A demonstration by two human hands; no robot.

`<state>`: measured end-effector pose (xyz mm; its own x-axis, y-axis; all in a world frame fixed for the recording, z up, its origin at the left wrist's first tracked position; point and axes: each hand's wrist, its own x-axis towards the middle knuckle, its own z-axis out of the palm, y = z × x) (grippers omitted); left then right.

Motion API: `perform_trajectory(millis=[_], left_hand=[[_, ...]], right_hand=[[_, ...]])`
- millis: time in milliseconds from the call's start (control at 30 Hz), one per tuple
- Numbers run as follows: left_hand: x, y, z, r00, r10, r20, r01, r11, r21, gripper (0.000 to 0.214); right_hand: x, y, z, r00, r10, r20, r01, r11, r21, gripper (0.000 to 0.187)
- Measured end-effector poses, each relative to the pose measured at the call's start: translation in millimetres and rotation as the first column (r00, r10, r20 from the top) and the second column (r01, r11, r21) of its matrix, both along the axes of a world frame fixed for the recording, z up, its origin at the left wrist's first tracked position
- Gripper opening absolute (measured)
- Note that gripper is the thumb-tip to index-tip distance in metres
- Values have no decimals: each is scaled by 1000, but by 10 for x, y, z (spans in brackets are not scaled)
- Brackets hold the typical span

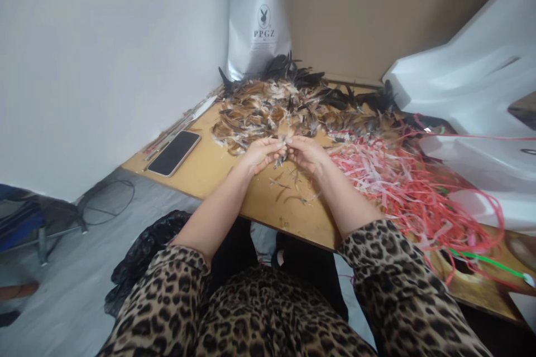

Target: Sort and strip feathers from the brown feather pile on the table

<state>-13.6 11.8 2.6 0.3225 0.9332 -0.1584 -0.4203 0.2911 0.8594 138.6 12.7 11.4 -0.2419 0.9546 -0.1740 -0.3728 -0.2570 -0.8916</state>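
Observation:
My left hand [262,153] and my right hand [307,153] meet over the wooden table [209,170], fingertips pinched together on a small bunch of feathers [283,148]. Just beyond them lies a large pile of brown, white and black feathers [276,106]. A few loose feathers [293,189] lie on the board under my wrists. Both forearms come out of leopard-print sleeves.
A tangle of red and pink strips [402,189] covers the table's right side, with a green cord [489,262] near the edge. A black phone [173,152] lies at the left. A white bag [257,17] and cardboard stand behind. A black bag [142,256] sits on the floor.

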Motion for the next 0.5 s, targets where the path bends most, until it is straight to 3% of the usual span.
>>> perform_trajectory(millis=[267,500], left_hand=[[-49,40,-24,992,-101,81,108,990,-90,12],[-30,13,-24,997,-74,12,75,995,-60,15]], right_hand=[[-20,24,-58,992,-67,110,51,988,145,25],[-48,31,-90,970,-154,189,110,968,226,25]])
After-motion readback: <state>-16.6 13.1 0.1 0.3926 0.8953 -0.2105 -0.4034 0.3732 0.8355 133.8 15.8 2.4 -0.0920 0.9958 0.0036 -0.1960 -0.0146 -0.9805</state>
